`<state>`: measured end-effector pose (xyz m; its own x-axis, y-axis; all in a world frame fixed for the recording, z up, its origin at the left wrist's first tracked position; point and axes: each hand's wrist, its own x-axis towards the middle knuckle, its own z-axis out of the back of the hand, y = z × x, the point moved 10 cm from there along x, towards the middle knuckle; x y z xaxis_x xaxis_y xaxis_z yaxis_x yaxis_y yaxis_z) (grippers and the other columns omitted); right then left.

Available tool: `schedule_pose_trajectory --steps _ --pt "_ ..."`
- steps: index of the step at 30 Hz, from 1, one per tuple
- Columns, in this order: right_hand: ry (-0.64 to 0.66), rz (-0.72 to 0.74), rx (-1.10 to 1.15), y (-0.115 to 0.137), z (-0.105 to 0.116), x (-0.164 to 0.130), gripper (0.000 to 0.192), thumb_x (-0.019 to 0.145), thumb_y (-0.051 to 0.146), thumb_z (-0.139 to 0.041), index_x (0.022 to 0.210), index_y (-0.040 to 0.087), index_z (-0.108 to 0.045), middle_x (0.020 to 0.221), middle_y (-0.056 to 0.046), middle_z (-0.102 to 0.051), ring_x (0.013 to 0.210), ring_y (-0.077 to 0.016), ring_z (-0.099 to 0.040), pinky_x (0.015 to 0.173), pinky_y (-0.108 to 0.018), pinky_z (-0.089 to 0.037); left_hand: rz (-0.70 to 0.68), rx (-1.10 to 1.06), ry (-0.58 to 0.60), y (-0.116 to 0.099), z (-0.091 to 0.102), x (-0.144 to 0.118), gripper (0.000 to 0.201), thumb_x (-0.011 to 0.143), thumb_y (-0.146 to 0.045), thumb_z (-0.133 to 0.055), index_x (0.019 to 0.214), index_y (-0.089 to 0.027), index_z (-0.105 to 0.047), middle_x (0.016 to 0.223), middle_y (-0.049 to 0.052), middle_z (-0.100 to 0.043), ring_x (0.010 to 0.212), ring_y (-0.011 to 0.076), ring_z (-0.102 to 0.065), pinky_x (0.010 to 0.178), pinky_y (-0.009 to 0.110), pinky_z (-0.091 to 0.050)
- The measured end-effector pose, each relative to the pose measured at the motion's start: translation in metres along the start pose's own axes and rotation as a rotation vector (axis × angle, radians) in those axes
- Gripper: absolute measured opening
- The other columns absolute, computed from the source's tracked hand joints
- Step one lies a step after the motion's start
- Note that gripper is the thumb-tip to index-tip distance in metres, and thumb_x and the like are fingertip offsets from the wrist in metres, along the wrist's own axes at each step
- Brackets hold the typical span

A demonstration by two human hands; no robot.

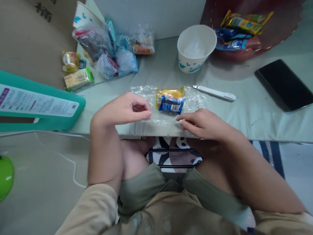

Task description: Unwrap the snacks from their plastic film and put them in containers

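Note:
A clear plastic bag [195, 98] lies flat near the front edge of the pale table [244, 107]. Inside it, or on it, sits a yellow and blue snack packet [171, 99]. My left hand [124, 109] rests on the bag's left side with thumb and forefinger pinched at its near edge. My right hand [204, 122] lies on the bag's near right edge, fingers pressing the plastic down just below the packet.
A white pen-like tool [215, 92] lies right of the bag, a paper cup [195, 47] behind it. A pile of bagged snacks [107, 49] sits at back left, a red container with snacks [242, 29] at back right, a black phone [285, 85] at right, a teal box [39, 102] at left.

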<state>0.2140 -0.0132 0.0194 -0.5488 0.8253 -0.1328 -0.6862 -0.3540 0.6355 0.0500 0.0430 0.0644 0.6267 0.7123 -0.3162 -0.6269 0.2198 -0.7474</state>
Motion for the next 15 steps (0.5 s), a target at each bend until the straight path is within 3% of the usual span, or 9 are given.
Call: schedule_pose_trajectory --steps 1,2,5,7,9,12,15 --pt "0.010 -0.052 -0.051 -0.006 -0.002 0.001 0.034 0.094 0.033 -0.046 0.099 0.024 -0.078 0.071 -0.003 -0.073 0.060 -0.0167 -0.058 0.062 -0.031 -0.035 0.022 0.000 0.037 0.005 -0.002 -0.001 0.021 0.080 -0.040 -0.069 0.067 -0.023 -0.072 0.062 0.001 -0.068 0.059 0.0170 -0.064 0.060 0.029 -0.052" --pt "0.006 -0.112 -0.107 -0.013 -0.002 0.002 0.034 0.094 0.032 -0.045 0.092 0.024 -0.078 0.070 -0.004 -0.072 0.058 -0.0170 -0.056 0.061 -0.032 -0.033 0.035 0.019 0.001 0.011 0.003 -0.001 0.022 0.082 -0.041 -0.069 0.070 -0.023 -0.073 0.063 0.001 -0.068 0.062 0.0175 -0.065 0.063 0.030 -0.054" --pt "-0.070 -0.296 -0.244 -0.032 0.008 0.000 0.036 0.094 0.034 -0.045 0.085 0.024 -0.078 0.067 -0.007 -0.070 0.057 -0.0199 -0.054 0.059 -0.033 -0.031 -0.001 0.191 -0.343 0.020 0.035 0.002 0.027 0.077 -0.044 -0.079 0.094 -0.023 -0.075 0.093 0.006 -0.075 0.090 0.0245 -0.071 0.088 0.040 -0.060" --pt "-0.162 -0.363 -0.246 -0.037 0.017 -0.002 0.037 0.092 0.037 -0.047 0.103 0.022 -0.079 0.069 -0.008 -0.071 0.060 -0.0233 -0.058 0.060 -0.035 -0.035 -0.062 0.304 -0.456 0.021 0.038 0.008 0.055 0.066 -0.042 -0.088 0.115 -0.023 -0.072 0.130 0.012 -0.069 0.124 0.0326 -0.064 0.112 0.049 -0.050" --pt "-0.264 -0.363 -0.172 -0.037 0.024 -0.002 0.049 0.091 0.037 -0.050 0.131 0.018 -0.070 0.074 -0.008 -0.074 0.064 -0.0258 -0.063 0.063 -0.037 -0.041 -0.096 0.331 -0.418 0.025 0.026 0.021 0.057 0.067 -0.038 -0.086 0.120 -0.023 -0.070 0.143 0.012 -0.062 0.137 0.0346 -0.056 0.119 0.050 -0.044" --pt "-0.412 -0.245 -0.038 -0.028 0.030 0.000 0.064 0.089 0.032 -0.053 0.151 0.015 -0.051 0.096 -0.011 -0.078 0.077 -0.0265 -0.069 0.072 -0.040 -0.052 -0.063 0.277 -0.394 0.035 0.013 0.037 0.016 0.085 -0.033 -0.066 0.097 -0.023 -0.070 0.114 0.007 -0.074 0.112 0.0267 -0.068 0.102 0.042 -0.053" --pt "-0.486 -0.029 -0.008 -0.008 0.029 0.008 0.053 0.087 0.031 -0.056 0.138 0.017 -0.057 0.134 -0.018 -0.069 0.116 -0.0313 -0.068 0.097 -0.048 -0.055 0.000 0.166 -0.476 0.043 0.014 0.043 0.017 0.094 -0.030 -0.052 0.081 -0.023 -0.060 0.082 0.002 -0.069 0.083 0.0202 -0.066 0.082 0.035 -0.055"
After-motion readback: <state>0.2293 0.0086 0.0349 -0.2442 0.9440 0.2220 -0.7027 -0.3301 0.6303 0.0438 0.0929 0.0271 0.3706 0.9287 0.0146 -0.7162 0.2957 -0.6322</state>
